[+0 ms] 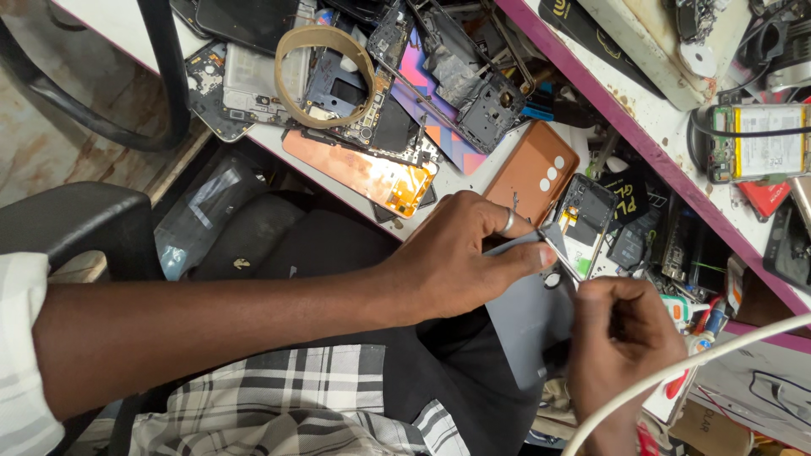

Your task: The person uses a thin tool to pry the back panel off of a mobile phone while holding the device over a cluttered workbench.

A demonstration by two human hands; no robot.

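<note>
Head view: the left hand (460, 253) lies flat-fingered over the top edge of a grey phone back cover (528, 317), thumb and fingers pinching it, a ring on one finger. At about four o'clock from it, the right hand (621, 333) is curled shut around the cover's lower corner, and a thin metal tool (517, 207) pokes up by the left fingers; which hand grips it I cannot tell. The cover looks already lifted free of any phone body, so the prying seems done, with sorting or refitting left. At twelve o'clock, the white worktable (460, 181) is heaped with stripped phone frames, an orange back panel (363, 173), a brown cover (534, 169) and a tape ring (325, 72). A purple-edged shelf (650, 152) runs at two o'clock.
</note>
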